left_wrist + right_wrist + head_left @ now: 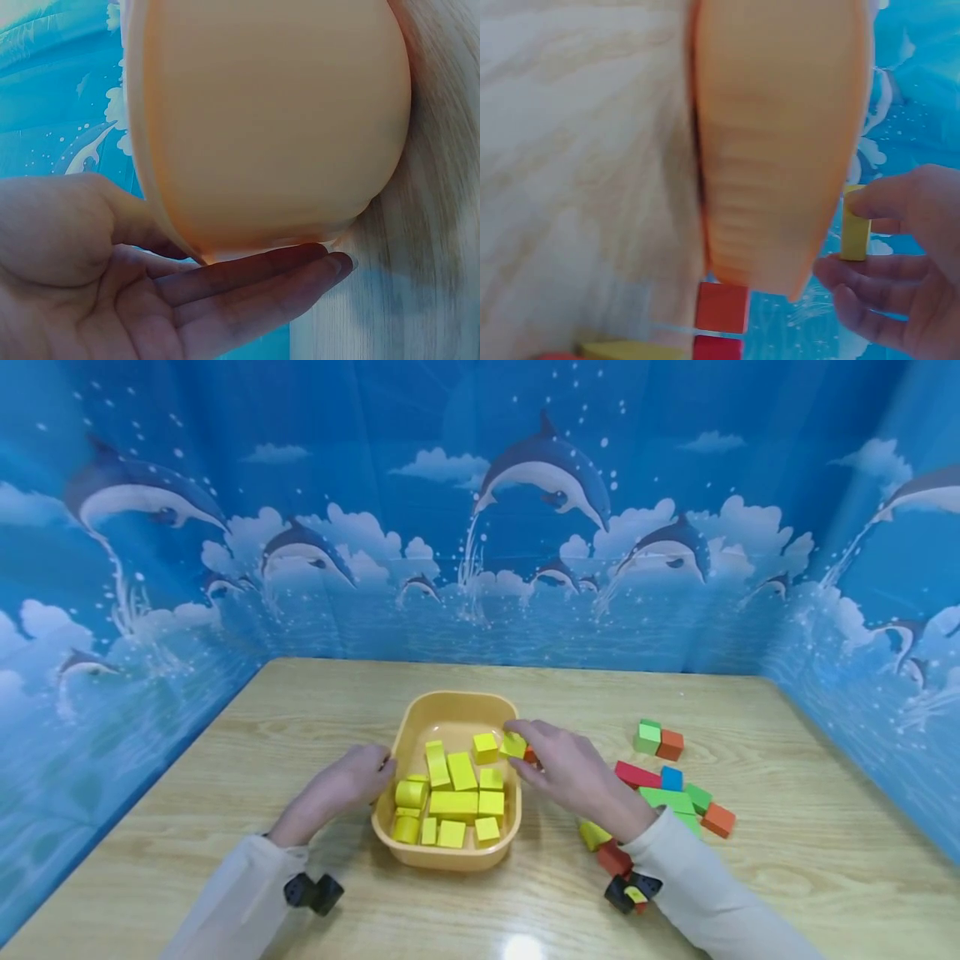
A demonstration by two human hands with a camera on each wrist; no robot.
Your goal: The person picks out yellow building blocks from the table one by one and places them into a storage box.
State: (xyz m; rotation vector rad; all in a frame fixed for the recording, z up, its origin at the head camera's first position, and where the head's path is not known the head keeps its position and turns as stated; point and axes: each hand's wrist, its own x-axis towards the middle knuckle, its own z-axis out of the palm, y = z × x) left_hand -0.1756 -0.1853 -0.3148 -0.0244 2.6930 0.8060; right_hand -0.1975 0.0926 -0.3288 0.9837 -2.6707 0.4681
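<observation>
A yellow-orange plastic tub [457, 858] stands on the table with several yellow blocks [453, 805] inside, some cylindrical and most rectangular. My left hand [356, 777] holds the tub's left side, thumb at the rim and fingers along the outer wall [277, 127]. Over the right rim, my right hand [562, 768] pinches a small yellow block [856, 234] between thumb and fingers. The head view shows that block close above the tub's far right part.
Right of the tub, a loose group of green blocks [667, 800], a blue block [672, 778] and red blocks [718, 820] lies on the wooden table [810, 877]. A yellow piece [594, 835] is partly behind my right forearm. A dolphin-print curtain [480, 610] surrounds the table.
</observation>
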